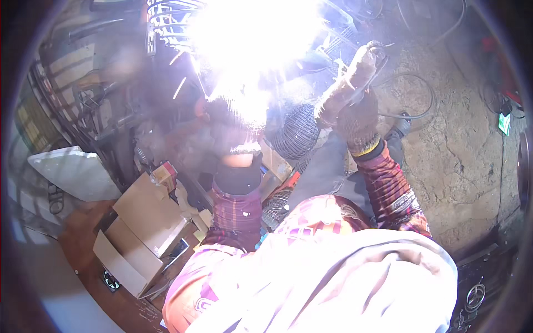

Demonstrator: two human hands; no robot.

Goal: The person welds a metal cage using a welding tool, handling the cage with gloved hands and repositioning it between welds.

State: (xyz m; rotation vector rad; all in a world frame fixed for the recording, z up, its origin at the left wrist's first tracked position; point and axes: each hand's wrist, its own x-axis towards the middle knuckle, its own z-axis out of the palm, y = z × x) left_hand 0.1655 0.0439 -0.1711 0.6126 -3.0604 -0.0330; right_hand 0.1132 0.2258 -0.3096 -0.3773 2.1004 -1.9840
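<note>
A blinding welding arc (255,33) burns at the top centre and whites out whatever lies there. My right hand (355,108), in a worn knitted glove with a yellow cuff edge, is to the right of the glare. Its fingers are wrapped round what looks like an electrode holder (366,58), mostly covered by the glove. Just below the arc is my left hand (236,114), also gloved; its fingers are lost in the light, so its grip is hidden. Beyond it at the upper left, dark wire coils (166,25) show beside the glare.
A coiled roll of wire (297,130) lies between my arms. An opened cardboard box (147,222) stands at lower left, near a white slab (75,172). Dark metal bars (61,119) line the left side. A loose cable (430,91) loops over the cracked floor (444,161) at right.
</note>
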